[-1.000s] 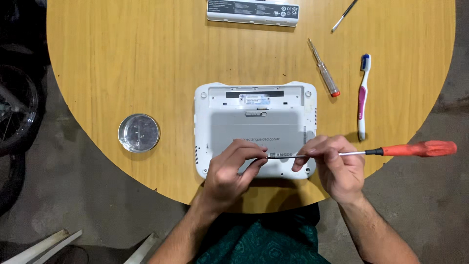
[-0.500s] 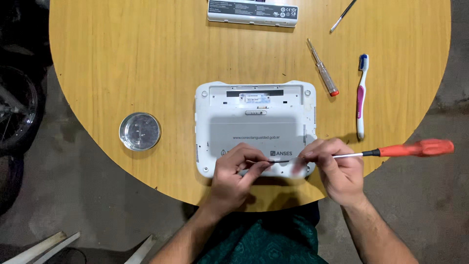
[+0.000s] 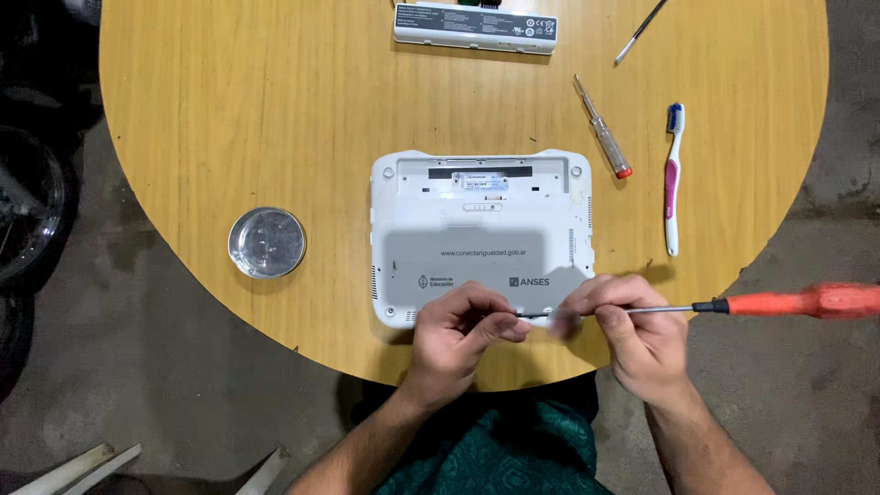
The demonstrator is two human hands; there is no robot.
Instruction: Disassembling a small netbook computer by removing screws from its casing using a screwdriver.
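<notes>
Head view: white netbook face-down near table edge, battery already out and set apart, bottom cover still on. Left hand pinched closed at screwdriver tip; right hand curled closed round shaft, red handle jutting right.

The red-handled screwdriver has slid rightwards through the right hand.

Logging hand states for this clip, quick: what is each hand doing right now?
Left hand: closed, fingertips pinching the screwdriver tip at the white laptop's near edge.
Right hand: closed around the screwdriver's shaft.
</notes>
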